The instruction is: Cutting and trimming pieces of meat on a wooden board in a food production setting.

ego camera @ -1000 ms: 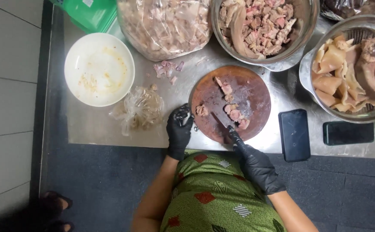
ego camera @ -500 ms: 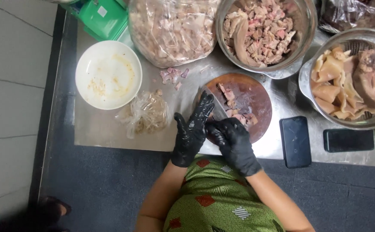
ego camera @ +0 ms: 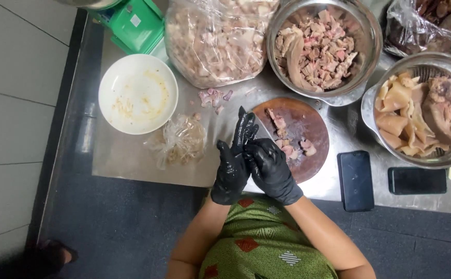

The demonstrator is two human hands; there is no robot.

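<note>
Both my hands wear black gloves and meet just left of a round dark wooden cutting board (ego camera: 311,124). My left hand (ego camera: 234,163) is held flat with its fingers straight, pointing away from me. My right hand (ego camera: 272,168) is pressed against it, fingers curled over the left glove's edge. Several small pinkish meat pieces (ego camera: 282,142) lie on the board. No knife is visible.
On the steel table (ego camera: 127,160) stand a steel bowl (ego camera: 364,77) of chopped meat, a metal colander (ego camera: 369,106) of pale large cuts, a clear bag of meat (ego camera: 215,41), a smeared white bowl (ego camera: 137,93) and a crumpled plastic bag (ego camera: 181,139). Two dark phones (ego camera: 356,180) (ego camera: 417,180) lie at right.
A second ago my right hand held a knife on the board and my left steadied the meat. Both hands have since come together at the board's left edge, without the knife.
</note>
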